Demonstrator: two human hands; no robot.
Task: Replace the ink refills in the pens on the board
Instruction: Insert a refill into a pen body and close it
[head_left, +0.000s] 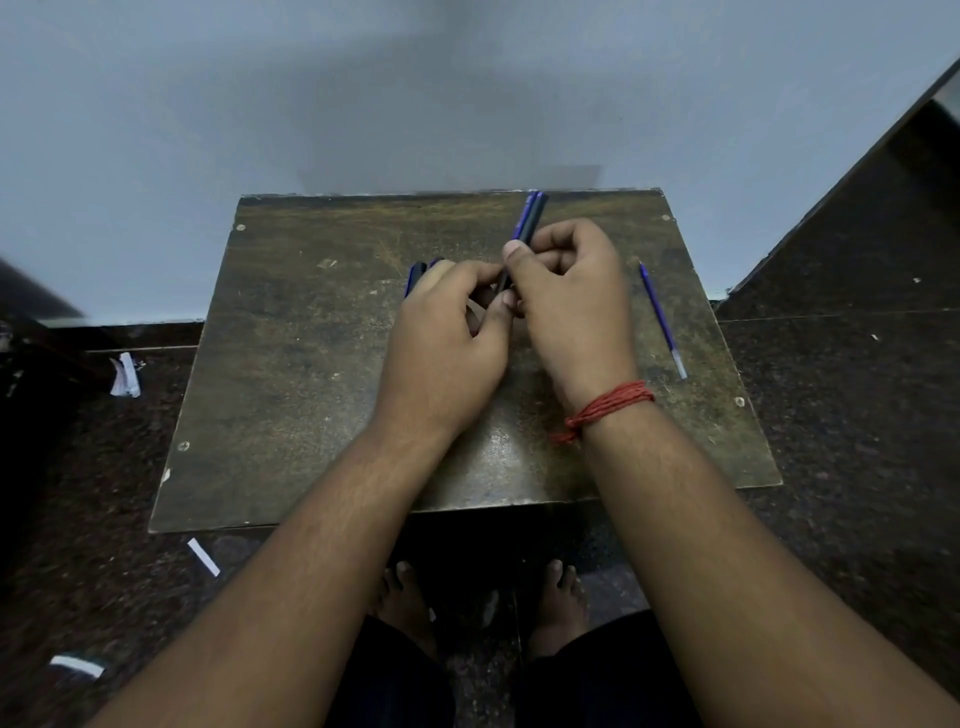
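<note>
Above the worn dark wooden board (311, 364), a black and blue pen barrel (530, 223) is pinched by the right hand (571, 306) and left hand (447, 338). More blue pens (415, 275) are half hidden behind the left hand. A loose blue refill (662, 319) lies on the board's right side; white paper scraps (124, 375) are scattered left of the board.

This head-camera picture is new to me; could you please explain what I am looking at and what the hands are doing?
There is no machine here: a camera worn on a person's head looks down at their own bare hands over a worn wooden board on a dark floor. The right hand grips a dark pen, and the left hand pinches its lower end. A loose blue refill lies on the board to the right. More pens peek out behind the left hand. A red thread circles the right wrist.
</note>
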